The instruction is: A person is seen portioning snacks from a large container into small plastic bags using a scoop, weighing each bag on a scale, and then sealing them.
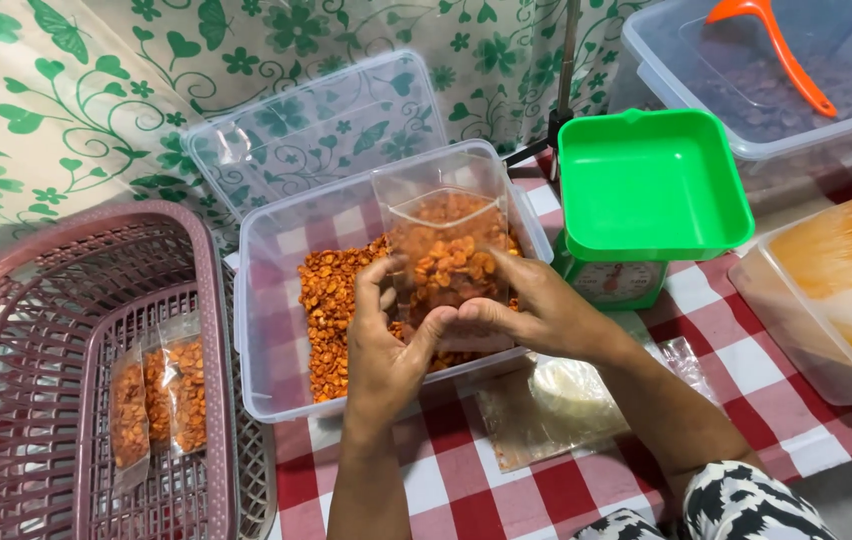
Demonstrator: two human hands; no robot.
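Clear plastic bag [443,250], partly filled with orange-brown fried snack pieces, is held upright over the middle of a clear plastic tub [264,300], its open mouth standing above the fill line. Left hand [386,340] grips the bag's lower left side, thumb on the near face and fingers [378,283] curled against the film. Right hand [531,305] closes on the lower right side, thumb meeting the left thumb at the bag's bottom edge; both hands are clamped on the bag, neither spread. Loose snack pieces [326,310] of the same kind cover the tub's floor beneath the bag. The tub's clear lid [316,130] leans behind it against a green floral curtain [66,100]. To the left sits a mauve slatted basket [56,300] nested in a second one, with filled and flattened snack packets [161,395] lying in its bottom. Just right of the tub stands a green kitchen scale [646,190] with a square green pan, its dial partly visible below. A stack of empty clear bags [556,400] lies on the red-and-white checked tablecloth [466,480] under the right forearm. At upper right is another clear container [746,120] holding dark contents and an orange scoop [776,45]. At right edge, a further clear container [826,300] holds yellow-orange contents; their kind cannot be determined.
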